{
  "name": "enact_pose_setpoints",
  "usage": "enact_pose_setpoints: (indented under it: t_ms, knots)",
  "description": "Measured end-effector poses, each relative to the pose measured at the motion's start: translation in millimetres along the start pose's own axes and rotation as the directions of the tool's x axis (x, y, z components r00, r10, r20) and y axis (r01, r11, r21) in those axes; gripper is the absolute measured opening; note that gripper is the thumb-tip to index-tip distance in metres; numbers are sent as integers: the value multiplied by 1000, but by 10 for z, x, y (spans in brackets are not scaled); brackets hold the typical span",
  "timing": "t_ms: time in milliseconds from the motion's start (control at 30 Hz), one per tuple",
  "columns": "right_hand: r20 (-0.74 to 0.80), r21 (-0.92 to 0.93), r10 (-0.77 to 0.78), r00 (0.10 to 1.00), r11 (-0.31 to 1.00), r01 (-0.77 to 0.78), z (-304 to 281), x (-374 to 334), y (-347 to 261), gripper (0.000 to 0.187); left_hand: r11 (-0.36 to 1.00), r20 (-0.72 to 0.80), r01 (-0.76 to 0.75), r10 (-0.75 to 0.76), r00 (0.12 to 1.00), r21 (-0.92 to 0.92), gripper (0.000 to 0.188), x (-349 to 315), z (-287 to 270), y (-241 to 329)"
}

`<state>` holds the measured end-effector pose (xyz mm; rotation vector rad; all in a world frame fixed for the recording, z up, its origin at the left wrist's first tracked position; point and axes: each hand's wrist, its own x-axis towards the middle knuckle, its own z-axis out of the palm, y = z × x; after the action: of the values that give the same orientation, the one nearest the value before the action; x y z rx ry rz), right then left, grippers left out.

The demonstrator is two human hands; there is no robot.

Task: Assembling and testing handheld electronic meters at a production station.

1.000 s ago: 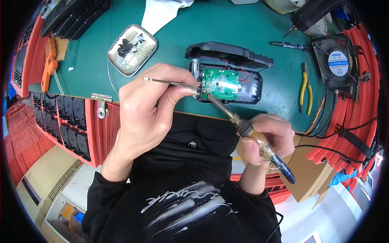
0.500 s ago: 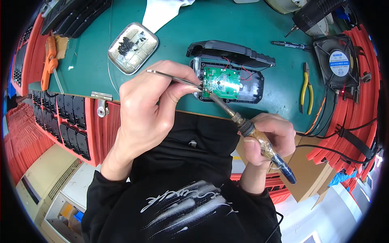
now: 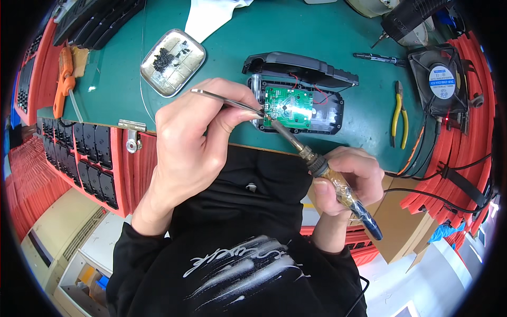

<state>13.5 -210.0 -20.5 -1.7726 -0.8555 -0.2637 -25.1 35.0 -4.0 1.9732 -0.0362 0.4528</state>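
A green circuit board lies inside an opened black plastic housing at the near edge of the bench. The other half of the housing stands tilted behind it, joined by thin red wires. My left hand pinches metal tweezers, their tips at the board's left edge. My right hand grips a soldering iron by its tape-wrapped handle. The iron's tip meets the board's lower left corner, close to the tweezers; whether the two touch is too small to tell.
A metal tin with small black parts sits at the left. Yellow-handled pliers, a pen and a black fan are at the right. An orange glue gun lies far left. Red foam trays flank the green bench.
The soldering iron and my right hand have shifted very slightly to the left. My left hand and the tweezers stay where they were.
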Motion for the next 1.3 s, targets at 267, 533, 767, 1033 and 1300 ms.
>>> enact_pose_setpoints:
  t_ms: [267, 533, 767, 1033, 1300]
  knots:
    - [-58, 88, 74, 996, 994, -69, -7, -79, -13, 43, 1000, 35, 17, -18, 999, 20, 4, 3, -35, 27]
    - [-48, 73, 72, 996, 995, -68, -11, -84, -14, 45, 999, 71, 8, -11, 997, 48, 5, 3, -36, 28]
    - [-52, 66, 90, 995, 994, -86, -8, -97, -22, 45, 1000, 8, 17, -17, 1000, 17, 4, -6, -1, 11]
    - [-73, 52, 90, 993, 995, -86, -6, -85, -31, 45, 997, -41, 48, -50, 998, -58, 5, -9, 21, 15]
    - [-132, 81, 120, 984, 991, -110, 19, -94, -29, 40, 998, -45, 40, -42, 998, -38, 6, -6, 29, 12]
